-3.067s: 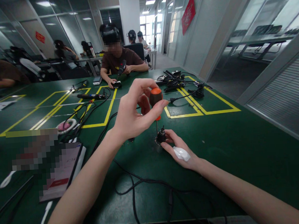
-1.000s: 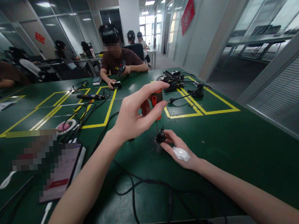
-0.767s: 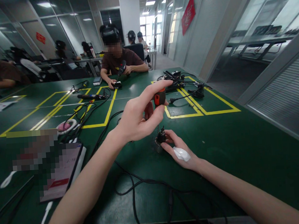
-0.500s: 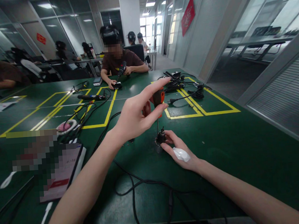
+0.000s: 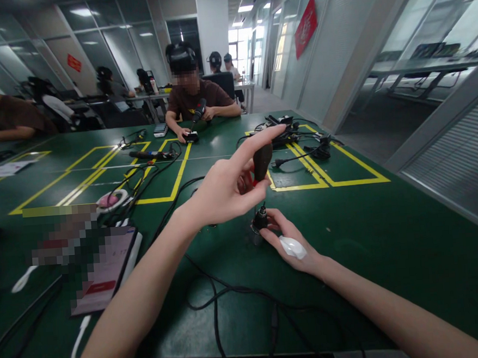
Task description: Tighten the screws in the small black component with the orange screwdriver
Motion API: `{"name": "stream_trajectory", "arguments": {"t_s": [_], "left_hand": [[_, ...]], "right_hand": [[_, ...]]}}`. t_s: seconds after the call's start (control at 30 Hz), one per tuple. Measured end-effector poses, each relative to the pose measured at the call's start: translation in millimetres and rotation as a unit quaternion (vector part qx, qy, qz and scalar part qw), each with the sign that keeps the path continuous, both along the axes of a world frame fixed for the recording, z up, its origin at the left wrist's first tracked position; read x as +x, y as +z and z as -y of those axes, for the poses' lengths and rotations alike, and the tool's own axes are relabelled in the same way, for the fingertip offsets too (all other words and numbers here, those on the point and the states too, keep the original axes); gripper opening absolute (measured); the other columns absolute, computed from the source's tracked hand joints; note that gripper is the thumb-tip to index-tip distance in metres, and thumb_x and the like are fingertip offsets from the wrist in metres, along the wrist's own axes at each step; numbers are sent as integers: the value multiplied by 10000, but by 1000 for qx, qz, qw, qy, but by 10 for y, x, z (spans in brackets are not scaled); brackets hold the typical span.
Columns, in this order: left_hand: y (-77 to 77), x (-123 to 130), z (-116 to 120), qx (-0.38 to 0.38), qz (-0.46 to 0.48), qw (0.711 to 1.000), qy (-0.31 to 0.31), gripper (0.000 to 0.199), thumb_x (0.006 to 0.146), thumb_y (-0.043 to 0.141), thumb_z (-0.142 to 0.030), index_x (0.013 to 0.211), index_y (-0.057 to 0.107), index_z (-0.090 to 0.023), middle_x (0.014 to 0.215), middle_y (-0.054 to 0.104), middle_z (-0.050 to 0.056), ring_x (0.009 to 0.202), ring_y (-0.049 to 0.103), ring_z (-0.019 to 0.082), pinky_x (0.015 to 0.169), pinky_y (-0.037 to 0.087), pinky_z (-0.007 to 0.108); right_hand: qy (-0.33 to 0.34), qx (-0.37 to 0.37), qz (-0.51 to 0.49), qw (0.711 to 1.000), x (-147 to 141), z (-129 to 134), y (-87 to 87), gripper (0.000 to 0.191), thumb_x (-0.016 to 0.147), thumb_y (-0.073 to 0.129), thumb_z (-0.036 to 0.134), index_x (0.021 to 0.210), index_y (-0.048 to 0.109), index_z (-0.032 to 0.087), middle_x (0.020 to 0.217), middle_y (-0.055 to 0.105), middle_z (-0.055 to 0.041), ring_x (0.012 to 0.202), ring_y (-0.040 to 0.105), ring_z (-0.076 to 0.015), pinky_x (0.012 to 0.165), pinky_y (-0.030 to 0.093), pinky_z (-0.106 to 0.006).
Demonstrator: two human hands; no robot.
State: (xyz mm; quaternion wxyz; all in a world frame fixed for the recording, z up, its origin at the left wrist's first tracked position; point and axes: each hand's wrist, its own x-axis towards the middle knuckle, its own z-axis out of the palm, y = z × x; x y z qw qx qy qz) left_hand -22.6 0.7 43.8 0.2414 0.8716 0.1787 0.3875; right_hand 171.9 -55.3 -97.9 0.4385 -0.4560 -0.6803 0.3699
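My left hand (image 5: 225, 191) is closed on the handle of a screwdriver (image 5: 263, 161), its index finger stretched out past the top of the handle. The handle is dark with some red and stands nearly upright; its thin shaft points down and is mostly hidden behind my thumb. Just below, my right hand (image 5: 286, 234) grips a small black part with a metal base (image 5: 260, 221), which stands on the green table. A thin pin sticks up from that part. The screwdriver's tip is too small to make out. A white patch (image 5: 293, 248) covers the base of my right thumb.
Black cables (image 5: 230, 290) loop across the near table. Left of me lie a phone (image 5: 106, 270) and a roll of tape (image 5: 113, 199). A pile of black cords and tools (image 5: 278, 130) sits at the far right. Opposite, a person (image 5: 200, 97) holds a power screwdriver (image 5: 199, 110).
The screwdriver handle has turned, showing its dark side where orange showed before. My left hand sits slightly lower relative to the black part. My right hand still holds that part.
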Motion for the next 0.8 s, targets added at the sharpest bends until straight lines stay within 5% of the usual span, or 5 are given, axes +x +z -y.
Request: {"name": "stream_trajectory", "arguments": {"t_s": [0.33, 0.43, 0.53, 0.63, 0.8], "left_hand": [[-66, 57, -65, -61, 38, 996, 47, 929, 820, 830, -381, 1589, 315, -308, 778, 662, -30, 562, 535, 101, 540, 465, 212], [-82, 80, -70, -70, 44, 995, 62, 691, 796, 841, -355, 1410, 545, -245, 750, 589, -41, 584, 503, 86, 554, 441, 208], [-76, 96, -71, -119, 30, 992, 41, 314, 812, 815, -343, 1033, 695, -155, 727, 592, -30, 599, 524, 70, 573, 450, 201], [-51, 83, -89, -217, 23, 976, -17, 279, 784, 835, -329, 881, 667, -129, 712, 630, -23, 576, 569, 61, 555, 484, 187], [10, -10, -142, -310, -25, 946, -89, 285, 744, 843, -214, 937, 669, -98, 781, 705, 11, 632, 653, 76, 625, 576, 195]], "right_hand": [[6, 13, 0, 1000, 23, -21, -46, 314, 965, 589, 379, 1247, 562, 243, 1181, 734, -104, 1093, 721, -279, 971, 606, -469], [10, 15, -1, 1000, 22, -24, -39, 305, 968, 586, 374, 1246, 563, 250, 1176, 733, -99, 1084, 719, -272, 974, 604, -471], [11, 17, -2, 1000, 18, -23, -24, 304, 970, 587, 384, 1244, 567, 252, 1174, 732, -99, 1087, 714, -269, 982, 600, -474], [10, 14, -1, 1000, 11, -23, -10, 316, 966, 586, 381, 1251, 566, 245, 1182, 729, -101, 1100, 708, -269, 981, 599, -473], [15, 8, -10, 1000, -1, -32, -3, 327, 959, 589, 376, 1253, 562, 235, 1173, 728, -104, 1098, 712, -273, 986, 594, -474]]}}
